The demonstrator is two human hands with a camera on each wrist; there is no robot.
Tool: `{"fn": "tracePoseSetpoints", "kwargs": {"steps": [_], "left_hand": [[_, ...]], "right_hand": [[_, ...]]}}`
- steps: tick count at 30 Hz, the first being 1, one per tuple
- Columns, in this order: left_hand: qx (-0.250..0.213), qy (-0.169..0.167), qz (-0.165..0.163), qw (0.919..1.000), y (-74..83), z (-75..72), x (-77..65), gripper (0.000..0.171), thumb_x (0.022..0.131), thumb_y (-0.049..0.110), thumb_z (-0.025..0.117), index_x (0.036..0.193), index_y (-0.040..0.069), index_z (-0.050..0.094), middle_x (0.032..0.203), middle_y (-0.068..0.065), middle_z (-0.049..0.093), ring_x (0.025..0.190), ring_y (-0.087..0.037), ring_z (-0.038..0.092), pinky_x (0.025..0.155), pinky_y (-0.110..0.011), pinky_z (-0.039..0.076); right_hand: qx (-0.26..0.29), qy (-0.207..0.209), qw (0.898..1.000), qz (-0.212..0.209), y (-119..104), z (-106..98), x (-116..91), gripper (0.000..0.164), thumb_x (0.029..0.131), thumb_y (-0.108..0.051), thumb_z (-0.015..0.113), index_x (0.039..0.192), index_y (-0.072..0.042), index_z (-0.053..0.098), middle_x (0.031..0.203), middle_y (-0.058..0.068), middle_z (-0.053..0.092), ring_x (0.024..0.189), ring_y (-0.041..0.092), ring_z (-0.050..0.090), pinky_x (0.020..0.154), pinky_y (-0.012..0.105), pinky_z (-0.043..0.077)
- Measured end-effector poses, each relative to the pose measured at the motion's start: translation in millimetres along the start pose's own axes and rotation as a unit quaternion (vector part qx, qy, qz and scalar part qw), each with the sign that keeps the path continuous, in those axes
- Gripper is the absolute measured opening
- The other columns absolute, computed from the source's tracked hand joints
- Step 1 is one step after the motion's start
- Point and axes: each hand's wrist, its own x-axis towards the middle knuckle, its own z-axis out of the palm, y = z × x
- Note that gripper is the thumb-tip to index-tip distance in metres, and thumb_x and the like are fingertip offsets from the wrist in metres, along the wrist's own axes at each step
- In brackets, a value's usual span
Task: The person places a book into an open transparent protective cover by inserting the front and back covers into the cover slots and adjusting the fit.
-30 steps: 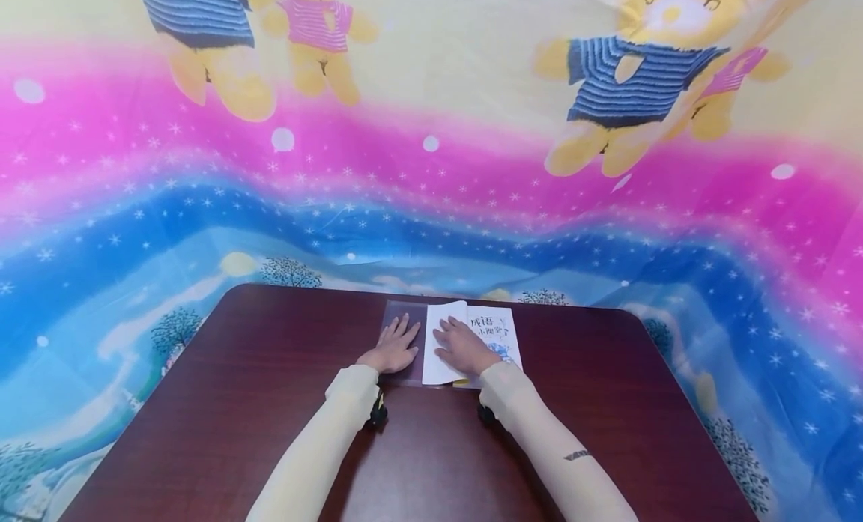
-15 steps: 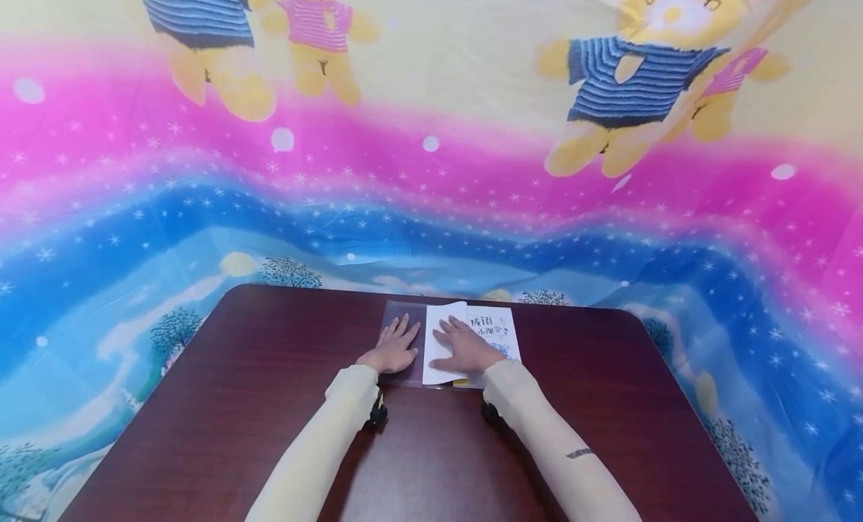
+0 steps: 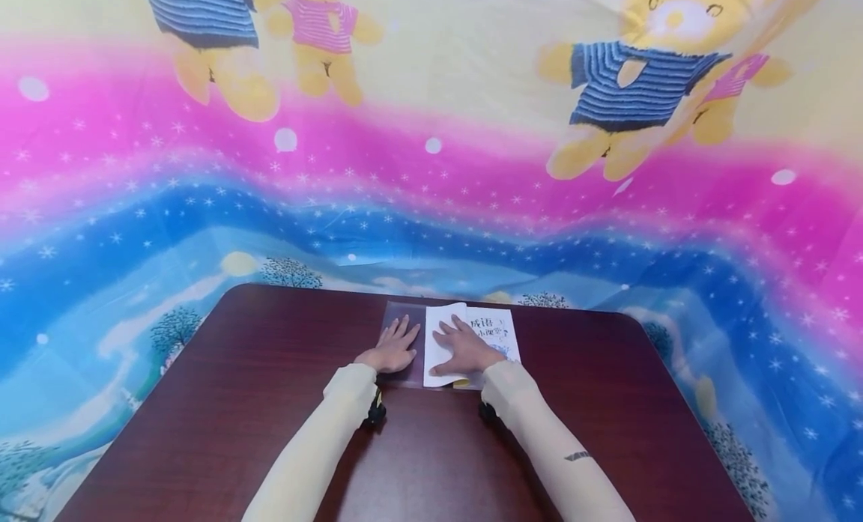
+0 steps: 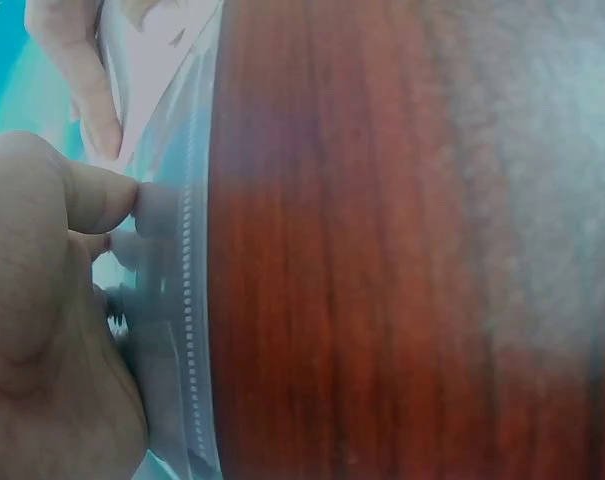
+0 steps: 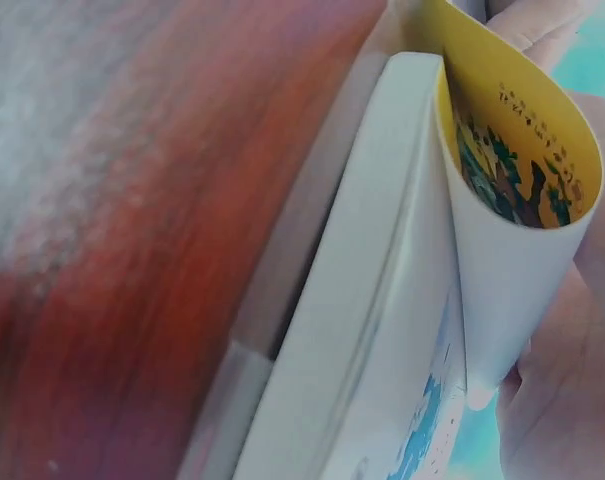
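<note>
A book (image 3: 495, 321) with dark printed characters on its white front page lies near the table's far edge, over a clear plastic book cover (image 3: 413, 311). My left hand (image 3: 391, 347) rests on the plastic to the left, its fingers spread. In the left wrist view the cover's seamed edge (image 4: 190, 300) runs beside that hand. My right hand (image 3: 467, 348) presses on the book's white flap (image 3: 446, 312), fingers and thumb spread. Seen from the right wrist, the flap (image 5: 522, 275) curls back from the page block (image 5: 347, 260), showing a yellow printed side. The right fingertips are partly hidden there.
The dark red-brown wooden table (image 3: 270, 387) extends to both sides of the book and in front of it. Behind it hangs a colourful curtain (image 3: 431, 207) printed with bears, snowflakes and trees. Dark wrist devices (image 3: 374, 410) sit under both cuffs.
My right thumb has spread away from the fingers, toward the near edge of the flap. The left hand stays in place on the plastic, and the book has hardly moved.
</note>
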Motion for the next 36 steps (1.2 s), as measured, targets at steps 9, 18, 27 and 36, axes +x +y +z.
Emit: {"fn": "tracePoseSetpoints", "kwargs": {"steps": [9, 18, 27, 36], "left_hand": [[-0.005, -0.008, 0.0, 1.0, -0.1, -1.8, 0.0, 0.061, 0.107, 0.026, 0.039, 0.163, 0.013, 0.021, 0.171, -0.014, -0.002, 0.158, -0.035, -0.007, 0.127, -0.053, 0.0], [0.004, -0.01, 0.006, 0.9999, 4.4, -2.9, -2.3, 0.061, 0.106, 0.023, 0.037, 0.163, 0.01, 0.021, 0.171, -0.017, -0.001, 0.157, -0.037, -0.005, 0.127, -0.053, 0.001], [0.01, -0.015, 0.001, 0.9998, 6.8, -7.6, -5.6, 0.061, 0.107, 0.025, 0.037, 0.163, 0.011, 0.021, 0.171, -0.017, -0.001, 0.157, -0.037, -0.005, 0.127, -0.054, 0.003], [0.011, -0.016, 0.005, 0.9998, 7.3, -10.1, -7.0, 0.064, 0.106, 0.031, 0.043, 0.163, 0.01, 0.021, 0.171, -0.018, 0.001, 0.157, -0.039, -0.003, 0.126, -0.056, 0.005]], "right_hand": [[-0.002, -0.008, 1.0, 0.009, 1.0, 0.3, 1.3, 0.09, 0.088, -0.053, 0.074, 0.158, -0.009, 0.037, 0.168, 0.014, 0.021, 0.157, 0.039, 0.003, 0.125, 0.057, 0.015], [0.01, 0.009, 1.0, 0.015, 2.8, 4.5, 1.9, 0.093, 0.085, -0.055, 0.076, 0.157, -0.009, 0.039, 0.168, 0.014, 0.023, 0.157, 0.038, 0.005, 0.125, 0.054, 0.016], [0.014, 0.015, 1.0, 0.01, 4.0, 6.8, 6.1, 0.092, 0.086, -0.056, 0.075, 0.157, -0.01, 0.039, 0.168, 0.014, 0.022, 0.157, 0.038, 0.004, 0.125, 0.056, 0.016], [0.01, 0.002, 1.0, 0.005, 5.2, 5.8, 7.1, 0.091, 0.087, -0.056, 0.075, 0.158, -0.012, 0.038, 0.169, 0.014, 0.02, 0.157, 0.038, 0.003, 0.125, 0.057, 0.013]]}}
